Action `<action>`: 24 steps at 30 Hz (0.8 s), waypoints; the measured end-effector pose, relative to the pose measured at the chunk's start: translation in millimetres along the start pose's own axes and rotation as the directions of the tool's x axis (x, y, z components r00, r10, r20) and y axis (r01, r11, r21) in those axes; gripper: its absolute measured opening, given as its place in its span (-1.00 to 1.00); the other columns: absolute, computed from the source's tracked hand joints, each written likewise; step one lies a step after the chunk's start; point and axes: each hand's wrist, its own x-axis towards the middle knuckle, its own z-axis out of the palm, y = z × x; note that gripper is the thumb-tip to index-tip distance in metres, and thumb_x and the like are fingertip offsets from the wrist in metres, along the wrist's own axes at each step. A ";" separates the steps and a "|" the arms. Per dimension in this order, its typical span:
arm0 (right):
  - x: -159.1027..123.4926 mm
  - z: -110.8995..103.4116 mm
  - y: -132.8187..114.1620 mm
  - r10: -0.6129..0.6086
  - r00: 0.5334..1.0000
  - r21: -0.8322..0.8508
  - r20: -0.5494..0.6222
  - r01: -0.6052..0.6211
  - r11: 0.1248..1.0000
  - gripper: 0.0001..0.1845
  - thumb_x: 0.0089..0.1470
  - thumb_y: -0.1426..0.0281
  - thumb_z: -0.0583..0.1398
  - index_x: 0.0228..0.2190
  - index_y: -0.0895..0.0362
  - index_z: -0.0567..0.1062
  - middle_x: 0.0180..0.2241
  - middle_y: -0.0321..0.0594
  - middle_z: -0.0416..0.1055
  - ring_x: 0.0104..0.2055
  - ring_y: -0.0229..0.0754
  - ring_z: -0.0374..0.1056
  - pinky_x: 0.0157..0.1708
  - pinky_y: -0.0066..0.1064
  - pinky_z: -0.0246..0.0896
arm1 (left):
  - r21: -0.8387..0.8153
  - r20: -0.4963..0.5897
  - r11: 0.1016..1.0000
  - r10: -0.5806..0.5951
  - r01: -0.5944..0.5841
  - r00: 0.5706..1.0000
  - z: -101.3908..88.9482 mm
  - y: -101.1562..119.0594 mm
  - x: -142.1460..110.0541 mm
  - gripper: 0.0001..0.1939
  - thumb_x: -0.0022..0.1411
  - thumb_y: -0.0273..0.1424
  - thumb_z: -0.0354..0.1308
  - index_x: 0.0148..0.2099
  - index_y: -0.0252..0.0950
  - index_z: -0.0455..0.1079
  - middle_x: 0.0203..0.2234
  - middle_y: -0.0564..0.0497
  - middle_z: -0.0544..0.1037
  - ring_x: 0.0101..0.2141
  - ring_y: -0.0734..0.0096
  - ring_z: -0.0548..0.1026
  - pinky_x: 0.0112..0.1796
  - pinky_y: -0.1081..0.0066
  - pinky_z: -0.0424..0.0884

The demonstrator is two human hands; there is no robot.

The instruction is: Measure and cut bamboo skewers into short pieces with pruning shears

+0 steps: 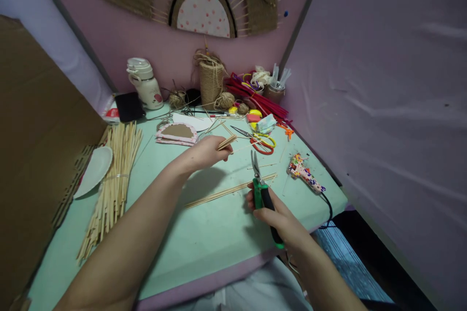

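Observation:
My left hand (209, 151) is closed around a few short, thin wooden sticks (226, 142) above the middle of the table. In my right hand (275, 214) are green-and-black pruning shears (260, 193), pointing away from me with the blades slightly parted. Several long wooden skewers (222, 193) lie on the table between and below the two hands. Just beyond the shears' tips rest scissors (261, 143) with red and yellow handles. A half-round cardboard piece with a pink edge (177, 133) lies left of my left hand.
A large bundle of sticks (113, 189) and a white paper plate (95, 171) lie at the left, beside a cardboard sheet (40, 131). A flowered glue gun (304, 173) with a cord is at the right. Along the back stand a white bottle (145, 85) and a twine spool (210, 82).

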 end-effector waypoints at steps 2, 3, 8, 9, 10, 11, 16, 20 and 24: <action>1.4 1.5 -0.2 0.000 1.000 -0.029 0.015 0.001 1.000 -0.54 -0.17 0.44 0.21 -0.13 0.04 0.42 -0.26 -0.28 0.39 -0.19 -0.13 0.29 -0.16 -0.29 0.15 | -0.035 -0.003 0.999 0.011 -0.011 1.000 -1.3 1.6 -1.8 -0.78 0.05 -0.35 0.03 -0.26 -0.26 0.43 -0.46 0.07 0.54 -0.40 0.36 0.44 -0.40 0.44 0.26; 2.1 2.1 -0.4 0.000 1.000 -0.040 0.022 0.001 0.999 -0.54 -0.17 0.44 0.20 -0.13 0.04 0.42 -0.26 -0.28 0.39 -0.19 -0.13 0.28 -0.17 -0.30 0.14 | -0.049 -0.001 0.999 0.014 -0.014 1.000 -2.0 2.9 -2.8 -0.77 0.06 -0.35 0.03 -0.24 -0.26 0.44 -0.47 0.08 0.53 -0.41 0.37 0.42 -0.41 0.44 0.25; 4.0 5.3 -3.2 0.012 0.999 -0.065 0.041 -0.010 0.998 -0.55 -0.16 0.44 0.20 -0.13 0.04 0.41 -0.27 -0.29 0.40 -0.21 -0.13 0.28 -0.18 -0.31 0.13 | -0.118 0.031 0.993 0.022 -0.018 0.999 -5.1 9.8 -6.7 -0.74 0.06 -0.35 0.05 -0.20 -0.25 0.45 -0.47 0.07 0.52 -0.41 0.39 0.41 -0.39 0.44 0.25; 4.1 6.0 -4.0 0.019 0.999 -0.064 0.033 -0.017 0.998 -0.55 -0.17 0.43 0.20 -0.13 0.05 0.41 -0.28 -0.29 0.40 -0.21 -0.13 0.28 -0.18 -0.32 0.13 | -0.129 0.037 0.992 0.020 -0.015 0.999 -4.9 10.4 -7.2 -0.74 0.06 -0.35 0.05 -0.20 -0.25 0.46 -0.47 0.08 0.52 -0.41 0.39 0.41 -0.39 0.44 0.25; 4.2 6.6 -4.8 0.027 0.999 -0.063 0.024 -0.025 0.998 -0.54 -0.17 0.43 0.20 -0.13 0.05 0.41 -0.28 -0.29 0.40 -0.20 -0.13 0.28 -0.17 -0.32 0.12 | -0.138 0.043 0.990 0.017 -0.011 0.999 -4.3 10.8 -7.5 -0.73 0.05 -0.35 0.05 -0.19 -0.25 0.47 -0.48 0.08 0.52 -0.41 0.39 0.41 -0.39 0.44 0.25; 4.5 7.1 -5.5 0.034 0.999 -0.061 0.017 -0.033 0.998 -0.54 -0.18 0.42 0.21 -0.13 0.05 0.41 -0.28 -0.29 0.40 -0.20 -0.12 0.28 -0.17 -0.32 0.12 | -0.147 0.049 0.989 0.014 -0.007 0.999 -3.4 10.9 -7.6 -0.72 0.05 -0.35 0.05 -0.19 -0.24 0.47 -0.48 0.08 0.52 -0.42 0.39 0.41 -0.39 0.45 0.25; 7.5 7.6 -8.1 0.042 0.999 -0.068 0.024 -0.040 0.997 -0.55 -0.18 0.41 0.21 -0.15 0.05 0.40 -0.28 -0.30 0.37 -0.19 -0.12 0.25 -0.16 -0.32 0.10 | -0.146 0.099 0.989 0.001 0.013 0.995 3.9 9.6 -6.3 -0.67 0.03 -0.37 0.04 -0.15 -0.23 0.49 -0.47 0.08 0.52 -0.43 0.39 0.41 -0.40 0.44 0.25; 9.5 8.6 -10.6 0.045 0.998 -0.076 0.041 -0.042 0.996 -0.55 -0.20 0.40 0.21 -0.16 0.07 0.38 -0.29 -0.31 0.35 -0.19 -0.13 0.22 -0.16 -0.33 0.07 | -0.153 0.132 0.988 0.027 -0.007 0.991 8.3 8.7 -4.8 -0.66 0.02 -0.38 0.03 -0.14 -0.23 0.49 -0.46 0.07 0.52 -0.41 0.39 0.42 -0.39 0.45 0.25; 9.6 9.9 -12.0 0.047 0.998 -0.062 0.037 -0.045 0.997 -0.56 -0.20 0.40 0.20 -0.16 0.06 0.38 -0.30 -0.31 0.35 -0.19 -0.13 0.23 -0.15 -0.32 0.07 | -0.145 0.162 0.989 0.032 -0.009 0.986 9.3 10.5 -5.2 -0.64 0.02 -0.39 0.02 -0.13 -0.23 0.50 -0.45 0.07 0.51 -0.41 0.39 0.42 -0.42 0.46 0.25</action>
